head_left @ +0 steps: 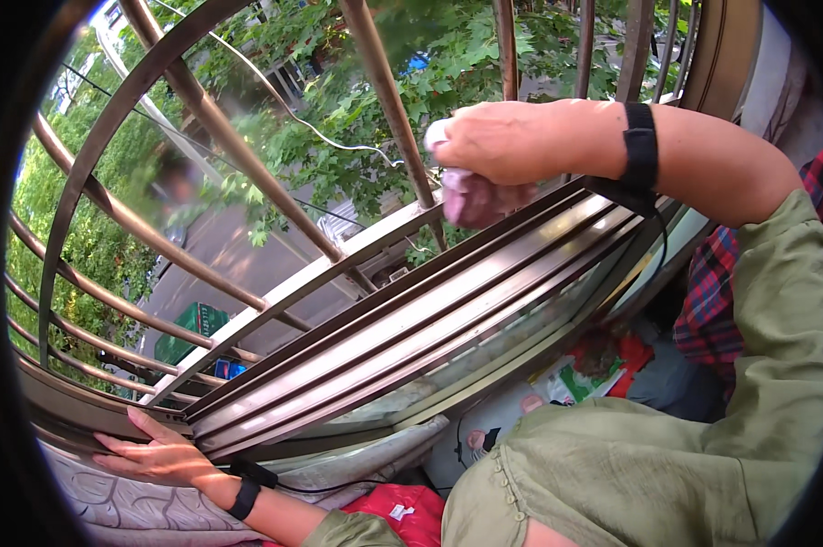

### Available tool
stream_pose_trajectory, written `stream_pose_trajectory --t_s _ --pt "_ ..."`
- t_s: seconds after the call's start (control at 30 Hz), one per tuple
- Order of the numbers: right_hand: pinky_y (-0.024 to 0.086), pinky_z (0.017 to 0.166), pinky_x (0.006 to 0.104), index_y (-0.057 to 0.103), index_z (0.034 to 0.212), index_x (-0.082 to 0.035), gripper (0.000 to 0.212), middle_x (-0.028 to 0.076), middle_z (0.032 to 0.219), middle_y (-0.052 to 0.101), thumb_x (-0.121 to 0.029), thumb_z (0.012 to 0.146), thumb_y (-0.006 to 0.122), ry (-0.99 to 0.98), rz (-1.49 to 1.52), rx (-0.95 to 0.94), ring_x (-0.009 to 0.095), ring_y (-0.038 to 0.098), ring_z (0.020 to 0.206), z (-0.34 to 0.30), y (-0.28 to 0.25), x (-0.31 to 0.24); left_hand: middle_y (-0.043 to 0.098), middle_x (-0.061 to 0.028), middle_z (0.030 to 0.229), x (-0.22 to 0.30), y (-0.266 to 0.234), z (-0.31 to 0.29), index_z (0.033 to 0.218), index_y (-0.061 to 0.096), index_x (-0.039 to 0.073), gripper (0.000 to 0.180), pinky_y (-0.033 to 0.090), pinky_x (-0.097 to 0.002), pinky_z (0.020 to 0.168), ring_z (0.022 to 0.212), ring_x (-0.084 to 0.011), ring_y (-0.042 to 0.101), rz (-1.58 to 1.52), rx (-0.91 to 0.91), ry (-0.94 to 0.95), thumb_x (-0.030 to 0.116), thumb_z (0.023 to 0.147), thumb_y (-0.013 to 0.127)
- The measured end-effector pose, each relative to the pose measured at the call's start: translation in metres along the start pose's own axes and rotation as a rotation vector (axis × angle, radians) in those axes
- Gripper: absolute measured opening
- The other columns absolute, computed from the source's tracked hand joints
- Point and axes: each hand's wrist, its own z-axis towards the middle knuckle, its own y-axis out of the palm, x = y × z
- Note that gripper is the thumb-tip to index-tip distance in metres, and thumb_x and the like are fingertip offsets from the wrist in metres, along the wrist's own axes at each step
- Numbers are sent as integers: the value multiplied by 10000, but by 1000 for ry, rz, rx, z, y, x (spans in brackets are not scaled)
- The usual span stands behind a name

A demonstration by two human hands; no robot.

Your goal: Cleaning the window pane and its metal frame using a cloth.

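My right hand (489,144) is closed round a bunched pink cloth (484,199), held up in front of the window bars (388,100). A pale bit shows at its knuckles; I cannot make out whether it is part of the cloth. Below the cloth runs the metal window track (411,314) with its long grooves. At the lower left, my left hand (160,451) lies with fingers spread against the side of the window frame (74,401), close to the track's end. Nothing shows in that hand.
A patterned curtain (110,497) hangs below my left hand. Beside me are a red cloth item (398,510), a plaid red and blue cloth (708,292) and a colourful bag (584,374). Beyond the bars are a white wire (302,128), leafy trees and a road with a green container (192,330).
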Motion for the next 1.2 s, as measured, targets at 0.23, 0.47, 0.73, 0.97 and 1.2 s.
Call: stream_pose_trajectory --t_s 0.23,0.47,0.73,0.97,1.2 --pt "535 723 393 624 998 19 194 177 846 670 -39 814 639 92 300 -298 312 684 830 3 -1 -14 376 -377 1385 -2 -3 1 1364 472 5 615 414 -524 1035 1249 -496 445 21 -4 5 425 937 611" --pt "518 711 415 645 902 -6 122 195 791 652 -61 794 627 -105 147 -57 362 662 778 -32 19 7 350 -371 1413 -3 -3 4 1390 455 15 641 379 -522 1066 1296 -483 402 57 -3 10 446 938 599" --pt "492 713 438 612 979 -27 203 148 832 627 -41 780 651 -191 376 121 367 645 812 -15 2 -18 337 -381 1418 1 -3 3 1387 453 0 646 360 -530 1077 1311 -493 381 14 -4 -13 439 937 605" --pt "507 702 422 608 968 3 196 170 819 654 -24 780 654 -258 481 -63 364 655 790 77 1 -73 341 -376 1418 -2 -1 -1 1388 454 6 646 373 -532 1065 1296 -493 399 13 3 7 445 937 602" --pt "558 707 385 629 981 24 200 166 816 686 -44 798 675 -249 187 -72 282 707 836 87 -2 -76 366 -373 1405 -2 -1 1 1387 465 10 661 372 -533 1064 1286 -498 408 40 15 10 476 935 589"
